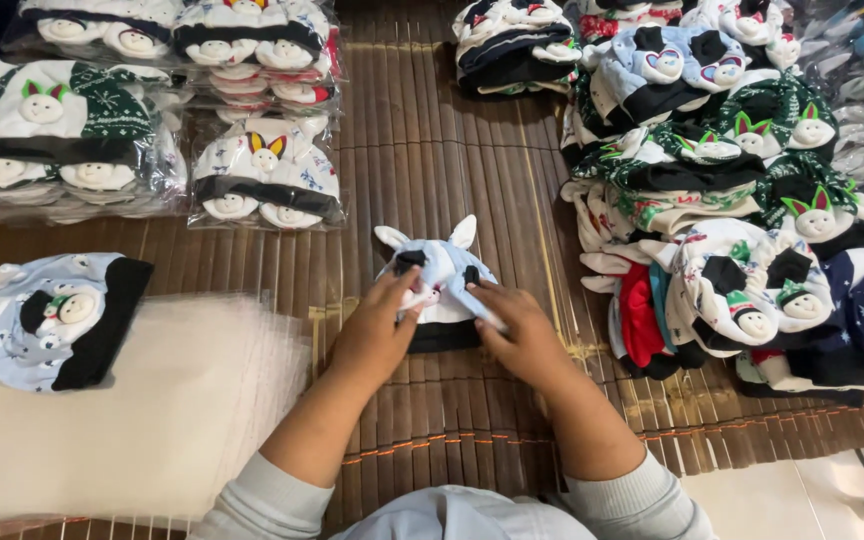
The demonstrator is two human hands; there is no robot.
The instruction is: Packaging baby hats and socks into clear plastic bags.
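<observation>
Pale blue hat point(439, 270) on mat, both hands' fingers point(404, 290) pressed onto it, seemingly pinching

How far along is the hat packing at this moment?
Done: bagged hat bundles lie stacked at top left. In hand: left hand and right hand press on a light-blue eared hat. Left: the loose hat pile and a hat on clear bags.

Both hands, left hand point(377, 335) and right hand point(520, 330), press on a pale blue knitted baby hat with white ears and black band point(439, 275) lying on a brown slatted bamboo mat point(432, 150), a stack of clear plastic bags point(142, 410) left, a loose pile of patterned hats point(732, 190) right.
</observation>
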